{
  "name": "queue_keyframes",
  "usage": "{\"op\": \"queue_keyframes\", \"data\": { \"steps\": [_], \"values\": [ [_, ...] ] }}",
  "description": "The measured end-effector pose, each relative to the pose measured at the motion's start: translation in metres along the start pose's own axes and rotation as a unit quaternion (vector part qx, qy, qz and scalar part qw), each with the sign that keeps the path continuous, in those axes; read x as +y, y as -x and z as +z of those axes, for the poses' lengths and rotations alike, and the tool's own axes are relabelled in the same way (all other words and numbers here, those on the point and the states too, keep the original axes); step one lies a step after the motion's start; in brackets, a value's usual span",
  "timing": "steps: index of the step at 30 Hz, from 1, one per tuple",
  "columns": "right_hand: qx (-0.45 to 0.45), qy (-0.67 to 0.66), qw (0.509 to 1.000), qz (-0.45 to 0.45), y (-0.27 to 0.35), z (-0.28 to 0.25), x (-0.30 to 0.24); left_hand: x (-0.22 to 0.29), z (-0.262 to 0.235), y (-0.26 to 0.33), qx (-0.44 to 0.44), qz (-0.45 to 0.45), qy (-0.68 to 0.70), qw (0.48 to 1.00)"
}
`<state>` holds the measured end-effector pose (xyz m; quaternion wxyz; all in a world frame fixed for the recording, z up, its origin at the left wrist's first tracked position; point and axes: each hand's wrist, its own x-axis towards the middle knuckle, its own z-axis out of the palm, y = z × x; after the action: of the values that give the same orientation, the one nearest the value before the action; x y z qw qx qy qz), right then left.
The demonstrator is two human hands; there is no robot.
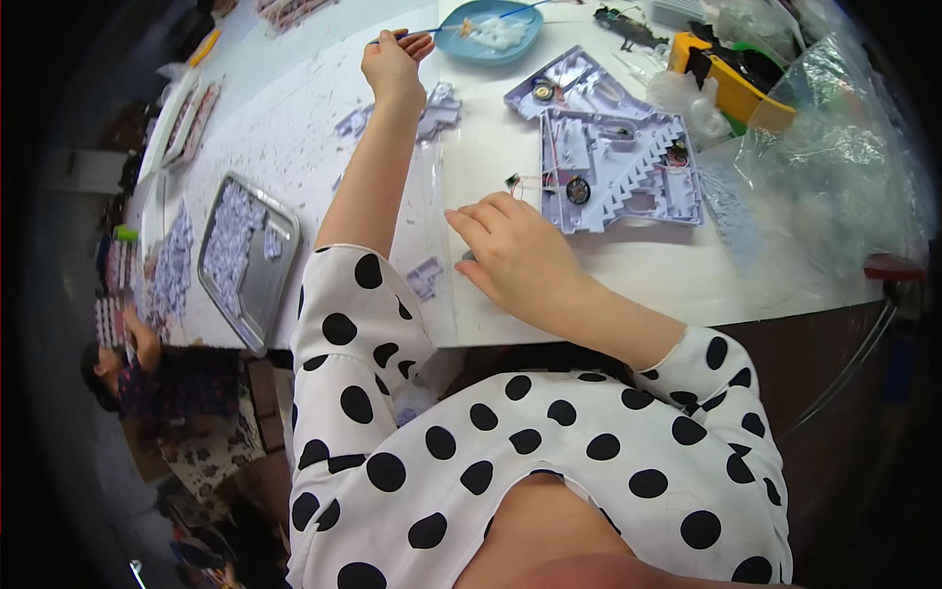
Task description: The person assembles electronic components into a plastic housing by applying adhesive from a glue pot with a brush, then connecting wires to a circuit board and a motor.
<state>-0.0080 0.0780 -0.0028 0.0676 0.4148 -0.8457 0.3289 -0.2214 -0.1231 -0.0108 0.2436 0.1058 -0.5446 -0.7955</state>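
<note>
My left hand is stretched far forward and closed on a thin blue stick. The stick's tip reaches into white paste in a light blue dish. My right hand rests low over the table's near part, its fingers bent. Between thumb and fingers a bit of something small and grey shows, mostly hidden. Just beyond that hand lies a small part with thin wires. Lilac plastic housings with moulded steps, round dark parts and wires lie to its right.
A metal tray of small lilac pieces stands at left, with more pieces heaped beside it. Loose lilac parts lie nearer. At right are a yellow-and-black tool and clear plastic bags. Another person sits at far left.
</note>
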Motion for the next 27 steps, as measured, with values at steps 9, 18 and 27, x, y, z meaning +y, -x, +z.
{"op": "queue_keyframes", "data": {
  "steps": [9,18,27],
  "values": [
    [0.015,0.216,0.973,0.076,-0.129,-0.059,0.181,-0.02,0.021,-0.039,-0.129,0.068,-0.273,0.951],
    [-0.015,0.188,0.98,0.057,-0.168,-0.037,0.211,-0.003,0.0,-0.052,-0.126,0.084,-0.268,0.951],
    [-0.012,0.181,0.983,0.024,-0.169,-0.03,0.221,0.008,0.014,-0.048,-0.162,0.061,-0.433,0.885]
  ]
}}
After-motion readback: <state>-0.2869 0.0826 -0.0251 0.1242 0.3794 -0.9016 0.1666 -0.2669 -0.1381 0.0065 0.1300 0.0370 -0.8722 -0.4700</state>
